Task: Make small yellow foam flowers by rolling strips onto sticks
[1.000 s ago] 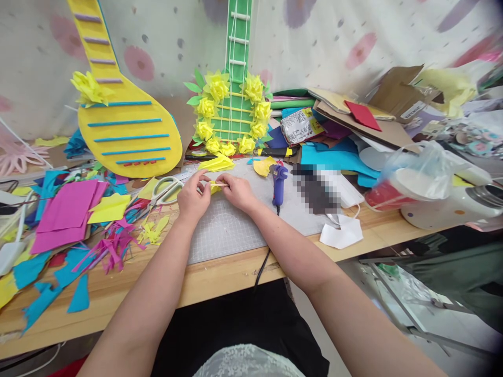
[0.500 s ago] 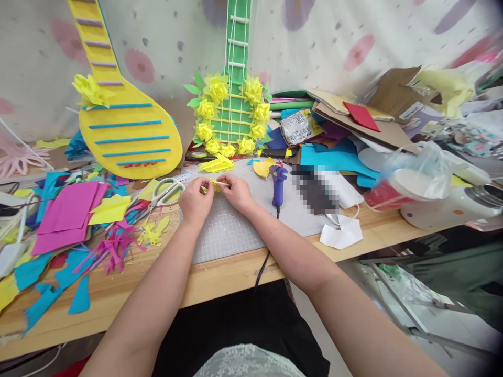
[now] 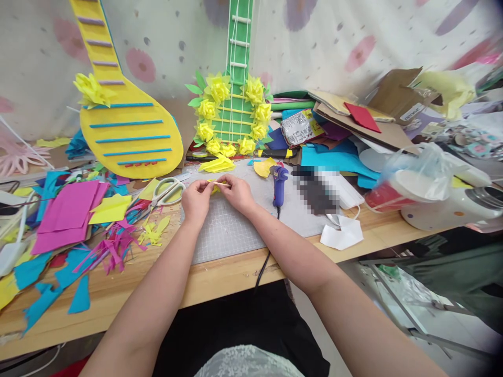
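Above the grey cutting mat (image 3: 231, 230), my left hand (image 3: 196, 203) and my right hand (image 3: 239, 196) meet with fingertips almost touching. Between them is a small piece of yellow crepe paper (image 3: 216, 190), partly covered by the fingers. My left hand is closed on this paper in a pinch. A thin pale stick (image 3: 222, 184) shows at the fingertips of my right hand, which pinches it against the paper. Just beyond my hands lies a stack of yellow crepe paper petals (image 3: 217, 164). A purple glue gun (image 3: 279, 186) lies to the right of my right hand.
A green paper lute with yellow flowers (image 3: 236, 112) and a yellow one (image 3: 133, 123) lean at the back. Scissors (image 3: 168, 192) and paper scraps (image 3: 70, 209) lie left. At right are a white mask (image 3: 342, 233), a lidded cup (image 3: 408, 188) and piled cardboard (image 3: 361, 123).
My hands stay at nearly the same place, with only slight finger movement around the paper and the stick. The whole view has shifted a few pixels.
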Motion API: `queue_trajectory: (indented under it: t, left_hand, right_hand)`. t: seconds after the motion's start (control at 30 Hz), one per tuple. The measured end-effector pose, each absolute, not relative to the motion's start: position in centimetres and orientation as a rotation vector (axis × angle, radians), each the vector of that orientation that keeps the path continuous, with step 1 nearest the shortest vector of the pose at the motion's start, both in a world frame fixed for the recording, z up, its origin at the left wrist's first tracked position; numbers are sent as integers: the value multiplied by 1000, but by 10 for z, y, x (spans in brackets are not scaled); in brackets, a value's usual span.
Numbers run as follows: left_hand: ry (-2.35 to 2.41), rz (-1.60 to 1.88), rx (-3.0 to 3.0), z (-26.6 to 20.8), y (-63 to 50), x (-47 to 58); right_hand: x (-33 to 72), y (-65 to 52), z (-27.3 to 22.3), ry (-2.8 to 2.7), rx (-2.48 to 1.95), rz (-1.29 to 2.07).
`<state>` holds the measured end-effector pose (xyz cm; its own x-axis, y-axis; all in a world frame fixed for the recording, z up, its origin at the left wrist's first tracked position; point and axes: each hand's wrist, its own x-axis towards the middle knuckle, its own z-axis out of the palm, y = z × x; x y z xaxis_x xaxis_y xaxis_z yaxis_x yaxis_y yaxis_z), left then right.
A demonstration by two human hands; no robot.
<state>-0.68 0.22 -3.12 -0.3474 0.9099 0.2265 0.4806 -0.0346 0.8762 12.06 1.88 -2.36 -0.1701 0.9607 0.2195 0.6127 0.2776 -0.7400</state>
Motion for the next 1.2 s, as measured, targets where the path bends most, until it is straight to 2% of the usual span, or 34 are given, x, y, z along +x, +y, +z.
queue_trajectory:
  t: [0.4,0.67,0.8,1.2]
  left_hand:
    - [1932,1241,2188,-26,-3,-8]
    - [1716,1437,1616,-28,2,-16]
    - [1522,1420,1299,-31,9,-18]
    - [1390,1340,1237,-32,13,-23]
  right_hand:
    - [123,24,-31,-1764,-1424,669]
    - [128,23,-29,-1850,-1367,697]
    - [129,24,-30,-1926,-1316,725]
    - [132,26,-32,-1998,-1269,728]
